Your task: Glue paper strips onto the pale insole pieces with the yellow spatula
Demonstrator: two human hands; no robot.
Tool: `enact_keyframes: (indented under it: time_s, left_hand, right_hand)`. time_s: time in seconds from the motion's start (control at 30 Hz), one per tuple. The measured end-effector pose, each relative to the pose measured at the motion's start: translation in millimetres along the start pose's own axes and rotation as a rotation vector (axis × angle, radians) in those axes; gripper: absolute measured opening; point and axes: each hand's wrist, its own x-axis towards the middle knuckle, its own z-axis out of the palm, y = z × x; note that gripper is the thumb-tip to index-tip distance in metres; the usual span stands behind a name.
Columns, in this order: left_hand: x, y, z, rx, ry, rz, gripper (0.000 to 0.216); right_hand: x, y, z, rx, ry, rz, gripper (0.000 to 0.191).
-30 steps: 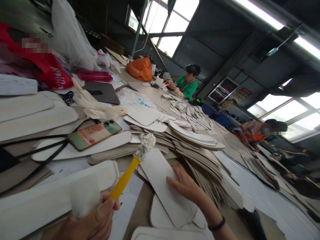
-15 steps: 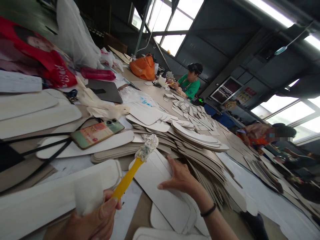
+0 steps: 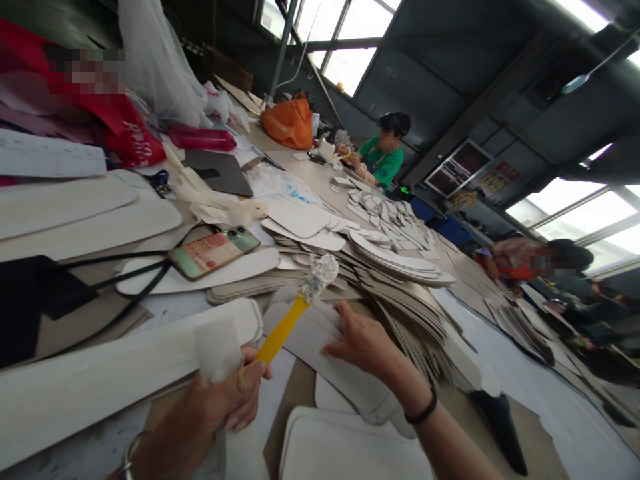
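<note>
My left hand (image 3: pixel 220 400) is closed round the yellow handle of a brush (image 3: pixel 284 328), whose head is caked with whitish, crusty stuff. By its thumb is a white piece (image 3: pixel 216 347); I cannot tell what it is or how it is held. My right hand (image 3: pixel 367 340) rests with thumb and fingers apart on grey-white flat panels (image 3: pixel 320 347) with rounded ends. These panels lie overlapped, fanned out in front of me. Closest to me are more pale panels (image 3: pixel 345 447), and a long white panel (image 3: pixel 125 373) stretches to the left.
Stacked curved panels (image 3: pixel 410 313) rise beyond my right hand. A phone (image 3: pixel 215 252) and black straps (image 3: pixel 125 267) lie to the left. Further off are an orange bag (image 3: pixel 287 123) and a person in green (image 3: pixel 383 157); another person (image 3: pixel 520 260) bends over at right.
The view has shifted slightly, and my left hand with the brush appears further right and higher. More of the nearest panels shows. My right hand stays on the fanned panels.
</note>
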Motion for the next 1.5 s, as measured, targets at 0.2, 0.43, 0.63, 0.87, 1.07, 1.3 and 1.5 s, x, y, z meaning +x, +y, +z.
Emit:
enact_keyframes:
  time_s: [0.2,0.43,0.63,0.87,1.07,1.3,1.5]
  left_hand:
    - [-6,11,5,0.033,-0.111,-0.022,0.035]
    - [-12,12,4,-0.024,-0.233,-0.034,0.031]
    - [-22,28,5,-0.066,-0.306,0.018,0.027]
    - [-63,46,15,0.139,-0.205,-0.010,0.027]
    - [-108,20,14,0.353,-0.074,-0.105,0.039]
    - [-108,-17,4,0.677,0.100,0.107,0.038]
    - [-89,-29,10,0.924,0.130,0.274,0.038]
  right_hand:
    - [-8,-3,-4,0.043,0.010,-0.062,0.049]
    - [-50,14,-44,-0.064,0.158,0.106,0.038]
    - [-134,27,-40,-0.018,0.173,0.255,0.036]
    - [-234,-15,9,0.151,0.106,0.191,0.028]
    - [-238,-53,80,0.180,0.069,0.039,0.040]
    - [-254,-45,84,0.137,0.071,0.093,0.054]
    - [-300,-15,103,0.187,0.127,0.305,0.044]
